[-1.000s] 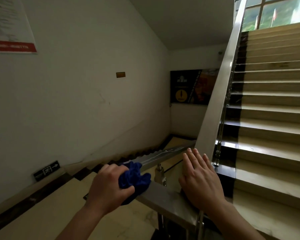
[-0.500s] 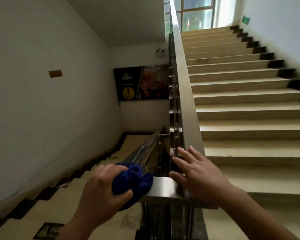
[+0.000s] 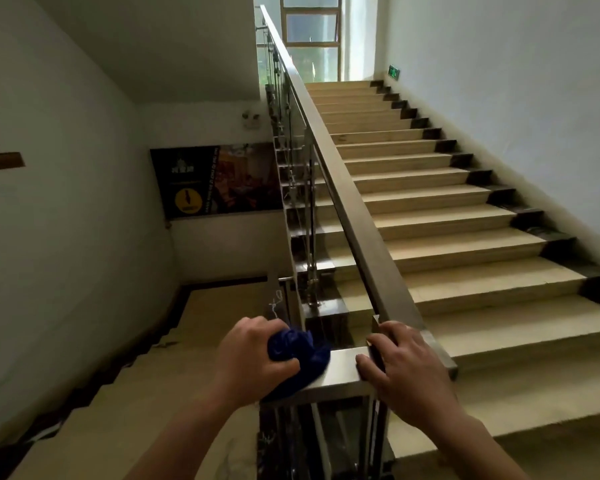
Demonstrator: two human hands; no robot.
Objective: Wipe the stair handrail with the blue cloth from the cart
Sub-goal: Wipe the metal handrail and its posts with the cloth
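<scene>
A flat steel handrail climbs from the landing corner up the stairs towards a window. My left hand is closed on a bunched dark blue cloth, which presses on the short horizontal rail piece at the corner. My right hand rests on the bend where the rail starts rising, fingers curled over its edge, holding no object. The cart is out of view.
Beige steps rise on the right beside a white wall. A lower flight drops on the left. Steel balusters and glass stand under the rail. A dark poster hangs on the far wall.
My view has swung to the right, from the lower flight to the rising stairs. The cloth in my left hand has slid along the corner rail towards my right hand, whose fingers now curl over the rail.
</scene>
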